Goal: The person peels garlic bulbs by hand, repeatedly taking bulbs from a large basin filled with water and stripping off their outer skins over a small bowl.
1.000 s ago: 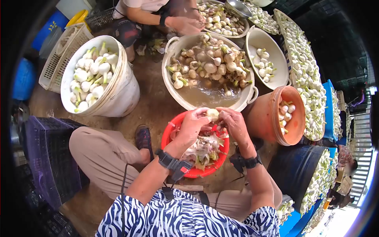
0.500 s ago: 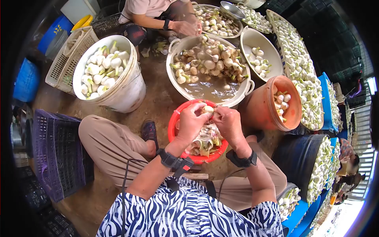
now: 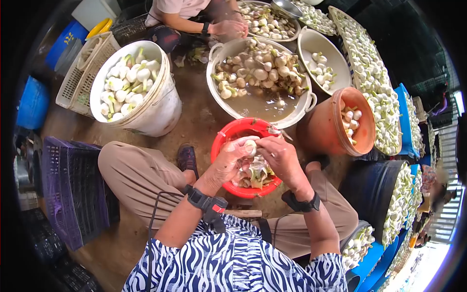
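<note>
My left hand [image 3: 233, 156] is closed round a pale garlic bulb [image 3: 250, 147] above a red basin [image 3: 226, 136]. Beside it, on the right, my right hand [image 3: 280, 156] has its fingers pinched close to the bulb; a thin pointed thing sticks out past them, and what they grip is too small to make out. Inside the red basin, under both hands, lie peeled skins and leaves [image 3: 258, 177]. Just beyond stands a wide white basin [image 3: 232, 111] of murky water with a heap of unpeeled bulbs [image 3: 260, 65].
A white bucket [image 3: 163, 107] of cleaned bulbs stands at the left, an orange bucket [image 3: 316, 127] at the right. A purple crate [image 3: 73, 190] is by my left knee. Another person's hands [image 3: 228, 29] are across the white basin. Bulb-filled trays [image 3: 369, 82] line the right.
The red basin and white basin shift slightly in view. My hands have moved a little lower, and my right fingers now sit to the right of the bulb, with the thin pointed thing showing.
</note>
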A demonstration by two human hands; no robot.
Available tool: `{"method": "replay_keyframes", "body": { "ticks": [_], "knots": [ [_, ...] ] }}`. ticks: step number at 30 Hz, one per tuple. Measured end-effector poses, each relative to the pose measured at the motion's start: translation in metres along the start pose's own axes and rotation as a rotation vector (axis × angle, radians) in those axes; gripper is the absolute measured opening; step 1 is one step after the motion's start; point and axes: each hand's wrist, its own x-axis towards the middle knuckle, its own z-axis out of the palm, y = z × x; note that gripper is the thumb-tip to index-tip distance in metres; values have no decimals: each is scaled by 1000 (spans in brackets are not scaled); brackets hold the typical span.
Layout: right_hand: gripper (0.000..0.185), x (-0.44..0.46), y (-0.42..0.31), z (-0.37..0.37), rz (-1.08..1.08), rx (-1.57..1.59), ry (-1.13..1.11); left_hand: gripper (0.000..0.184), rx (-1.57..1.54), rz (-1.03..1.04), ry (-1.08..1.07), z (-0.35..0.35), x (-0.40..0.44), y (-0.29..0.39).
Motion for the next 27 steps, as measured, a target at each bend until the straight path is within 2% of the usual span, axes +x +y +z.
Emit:
{"method": "replay_keyframes", "body": {
  "ticks": [5, 9, 11, 12, 14, 15, 16, 17, 18, 19, 20, 21, 22, 23, 24, 26, 27],
  "knots": [
    [19, -3, 1, 0, -81, -165, -44, 54, 153, -35, 9, 20, -6, 11],
    [16, -6, 1, 5, -25, -269, -51, 56, 371, -97, -39, 13, -5, 11],
    [11, -7, 9, 9, 275, 123, 90, 54, 636, 226, -141, 20, -5, 10],
    [11, -9, 14, 11, 277, 120, 94, 54, 635, 225, -146, 19, -2, 5],
    [10, -14, 20, 16, 341, 338, 197, 45, 693, 316, 94, 12, 4, -6],
    [9, -12, 12, 12, 236, 206, 211, 45, 693, 320, 95, 12, 5, -4],
    [9, -13, 12, 13, 234, 206, 209, 41, 752, 214, 126, 12, 8, -2],
    [9, -16, 13, 16, 328, 286, 204, 37, 810, 102, 154, 12, 8, -1],
    [8, -20, 14, 19, 423, 367, 201, 37, 811, 94, 151, 12, 6, 0],
    [8, -22, 16, 21, 529, 579, 228, 34, 701, 77, 101, 12, 4, 3],
    [8, -25, 24, 27, 529, 579, 229, 32, 592, 64, 52, 11, 2, 4],
    [9, -25, 25, 34, 551, 816, 340, 33, 461, 118, 28, 13, 2, 2],
    [9, -25, 26, 39, 565, 1054, 451, 33, 465, 120, 29, 14, 1, 1],
    [10, -29, 25, 38, 567, 1213, 476, 34, 222, 62, 15, 15, 0, 1],
    [10, -30, 24, 40, 565, 1219, 471, 35, -21, 5, 2, 17, -1, 1],
    [11, -32, 25, 42, 577, 964, 466, 39, -16, 9, 43, 10, 1, -6],
    [12, -30, 22, 38, 512, 978, 478, 39, 89, -43, 26, 7, 1, -6]
  ]
}}
